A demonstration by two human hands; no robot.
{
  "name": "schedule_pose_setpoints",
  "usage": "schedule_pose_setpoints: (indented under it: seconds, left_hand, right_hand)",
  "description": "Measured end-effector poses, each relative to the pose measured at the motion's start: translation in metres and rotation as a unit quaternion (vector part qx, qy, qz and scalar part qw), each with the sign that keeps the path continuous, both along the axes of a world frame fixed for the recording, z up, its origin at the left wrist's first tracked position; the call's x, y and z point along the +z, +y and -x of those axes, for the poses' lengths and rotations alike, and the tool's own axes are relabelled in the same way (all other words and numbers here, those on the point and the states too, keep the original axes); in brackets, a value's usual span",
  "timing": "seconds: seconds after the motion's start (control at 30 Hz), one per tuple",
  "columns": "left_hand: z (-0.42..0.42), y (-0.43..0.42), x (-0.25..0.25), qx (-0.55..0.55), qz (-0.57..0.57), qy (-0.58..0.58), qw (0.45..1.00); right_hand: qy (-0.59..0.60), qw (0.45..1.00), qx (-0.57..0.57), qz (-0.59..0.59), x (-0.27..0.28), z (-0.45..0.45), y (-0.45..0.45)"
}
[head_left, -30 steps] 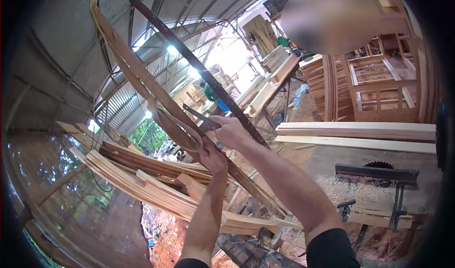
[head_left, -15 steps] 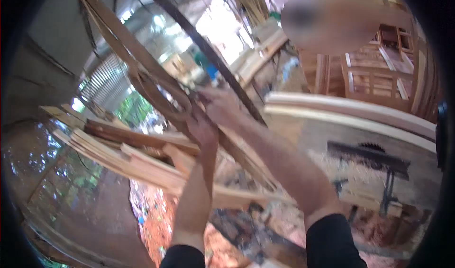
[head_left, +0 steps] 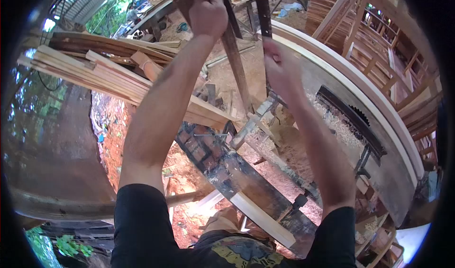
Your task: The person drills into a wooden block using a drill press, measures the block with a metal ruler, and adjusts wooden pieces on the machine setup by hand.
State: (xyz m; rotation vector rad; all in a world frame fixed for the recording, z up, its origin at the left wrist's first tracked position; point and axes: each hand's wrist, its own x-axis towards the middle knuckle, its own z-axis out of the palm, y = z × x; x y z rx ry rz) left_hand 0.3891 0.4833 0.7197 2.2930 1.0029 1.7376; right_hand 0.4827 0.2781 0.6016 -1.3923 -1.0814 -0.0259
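while l hand point(head_left: 208, 14) clenches flat wood plank point(head_left: 235, 57), r hand point(head_left: 283, 73) curled at dk bar point(head_left: 262, 7), grip unclear

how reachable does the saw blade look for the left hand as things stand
Probably no: the left hand looks closed on a brown plank, and the right hand and a black bar seem to lie between it and the saw blade.
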Motion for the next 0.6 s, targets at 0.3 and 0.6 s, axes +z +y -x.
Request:
schedule_pose_setpoints:
  seconds: [0.3,0.6]
  left_hand:
    - [0.242,-0.062,-0.151,-0.157,0.277,-0.078,0.945]
    - [0.386,-0.116,-0.392,0.055,0.501,-0.258,0.825]
  right_hand:
    - [0.215,0.968,-0.004,0.132,-0.122,0.075,-0.2]
    - [0.283,0.939,-0.046,0.191,-0.166,0.15,-0.228]
